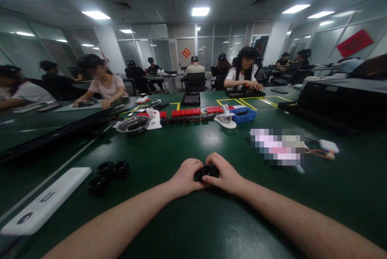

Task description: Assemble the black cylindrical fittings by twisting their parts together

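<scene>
My left hand [186, 176] and my right hand [225, 174] meet at the middle of the green table. Between them is a black, round, wheel-like part [206, 170] with a raised ring at its centre. The left fingers close around its left side, while the right thumb and fingers curl over its right side. Much of the part is hidden by my fingers. To the left of my hands, three glossy black wheel-like parts [121, 169] stand close together. Beside them lies a long white device [48, 200] with a dark oval near one end.
Ahead are a metal bowl [133, 125], white clamps [225, 118], red blocks in a row [186, 112] and a blue tray [244, 115]. A large black case [338, 102] stands at right. A cable with a white plug [329, 146] lies nearer. Several people sit beyond.
</scene>
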`<state>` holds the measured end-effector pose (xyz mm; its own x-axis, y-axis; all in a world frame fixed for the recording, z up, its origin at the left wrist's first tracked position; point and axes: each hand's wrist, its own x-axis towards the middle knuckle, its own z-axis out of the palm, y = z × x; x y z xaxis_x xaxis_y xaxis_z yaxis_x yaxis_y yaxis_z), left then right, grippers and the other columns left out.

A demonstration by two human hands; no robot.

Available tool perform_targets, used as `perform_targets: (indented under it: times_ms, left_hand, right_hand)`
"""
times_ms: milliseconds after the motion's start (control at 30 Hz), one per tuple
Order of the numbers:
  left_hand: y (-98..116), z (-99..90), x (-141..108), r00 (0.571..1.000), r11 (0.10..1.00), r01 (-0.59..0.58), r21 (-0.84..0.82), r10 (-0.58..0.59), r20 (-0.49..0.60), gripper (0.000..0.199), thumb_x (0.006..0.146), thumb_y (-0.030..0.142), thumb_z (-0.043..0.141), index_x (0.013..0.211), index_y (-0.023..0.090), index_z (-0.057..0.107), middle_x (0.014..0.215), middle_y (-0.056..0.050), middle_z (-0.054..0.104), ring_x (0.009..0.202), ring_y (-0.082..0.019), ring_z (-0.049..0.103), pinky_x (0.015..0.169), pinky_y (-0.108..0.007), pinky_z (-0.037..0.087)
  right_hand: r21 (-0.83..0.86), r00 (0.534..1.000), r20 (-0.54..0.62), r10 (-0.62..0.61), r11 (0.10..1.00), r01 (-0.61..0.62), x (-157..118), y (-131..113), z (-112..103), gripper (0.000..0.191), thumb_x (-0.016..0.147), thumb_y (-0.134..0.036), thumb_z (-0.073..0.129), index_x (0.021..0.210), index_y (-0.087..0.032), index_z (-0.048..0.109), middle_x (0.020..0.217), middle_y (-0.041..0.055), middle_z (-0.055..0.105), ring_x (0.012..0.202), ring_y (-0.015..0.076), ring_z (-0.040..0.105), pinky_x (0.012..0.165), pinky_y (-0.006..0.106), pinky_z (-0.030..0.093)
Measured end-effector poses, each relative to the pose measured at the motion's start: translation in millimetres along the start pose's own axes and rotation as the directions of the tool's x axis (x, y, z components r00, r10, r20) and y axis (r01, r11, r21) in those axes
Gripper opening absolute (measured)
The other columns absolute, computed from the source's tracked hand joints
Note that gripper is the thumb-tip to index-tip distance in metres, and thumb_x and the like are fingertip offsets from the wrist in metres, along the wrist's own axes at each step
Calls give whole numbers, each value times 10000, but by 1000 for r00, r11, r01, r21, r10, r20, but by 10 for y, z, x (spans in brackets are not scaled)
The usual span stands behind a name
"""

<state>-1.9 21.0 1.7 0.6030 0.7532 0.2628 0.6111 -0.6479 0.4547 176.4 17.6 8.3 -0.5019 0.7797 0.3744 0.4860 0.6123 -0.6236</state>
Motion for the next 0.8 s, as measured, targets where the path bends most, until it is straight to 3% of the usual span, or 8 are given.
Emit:
perform_targets:
  times_ms: [67,167,267,400,500,633,700,800]
  left_hand:
    - [-14,13,-3,1000,1000,-6,2,6,-4,397,617,374,687,937,181,556,956,-49,571,907,-220,501,831,-353,379]
    - [-33,29,-9,1000,1000,2,2,-2,-16,420,618,392,686,952,177,549,967,-54,565,922,-221,496,845,-357,374]
    - [-33,29,-11,1000,1000,-9,5,9,-19,369,613,386,692,887,173,566,965,-53,565,929,-220,494,852,-351,368]
    - [-19,15,-9,1000,1000,-12,-2,12,-10,343,614,372,690,870,177,569,954,-47,568,909,-216,501,835,-344,374]
    - [-20,11,-12,1000,1000,-6,-9,6,-3,402,614,376,688,940,182,555,967,-48,562,915,-219,498,837,-352,374]
    - [-22,13,-16,1000,1000,11,-6,-11,-6,428,609,385,694,947,165,551,960,-58,563,928,-225,494,853,-364,368]
    - [-15,10,-13,1000,1000,9,-3,-9,-7,387,607,385,696,896,163,564,954,-58,565,928,-225,496,854,-361,367]
    - [0,-1,-7,1000,1000,0,-3,0,2,349,615,374,690,873,170,573,962,-54,567,919,-224,500,840,-354,373]
  right_hand:
    - [38,996,38,-80,996,78,9,-30,-23,205,692,-196,580,884,-181,511,903,45,512,859,199,491,776,342,408]
    - [107,984,85,-155,983,146,6,-43,-37,327,697,-130,528,1019,-181,498,1005,64,511,961,208,473,856,356,372]
    - [93,995,47,-84,993,80,-6,-13,-20,397,695,-163,560,1075,-174,444,1030,75,506,959,211,477,847,364,378]
    - [11,1000,-7,14,1000,-14,-4,7,-7,296,668,-278,632,906,-176,487,889,46,509,830,200,493,743,345,419]
    - [31,997,30,-68,997,67,3,-12,-23,191,702,-209,579,882,-180,523,922,50,498,877,199,487,788,344,406]
    - [121,982,92,-163,981,151,-5,-13,-26,378,709,-124,517,1079,-192,474,1068,72,482,1008,213,454,887,369,357]
    - [111,991,65,-116,988,108,-11,0,-15,410,708,-154,544,1104,-181,440,1061,79,492,993,218,463,873,378,367]
    - [43,1000,9,-2,999,1,-5,4,-7,342,688,-249,608,988,-158,473,935,71,517,862,215,498,768,367,419]
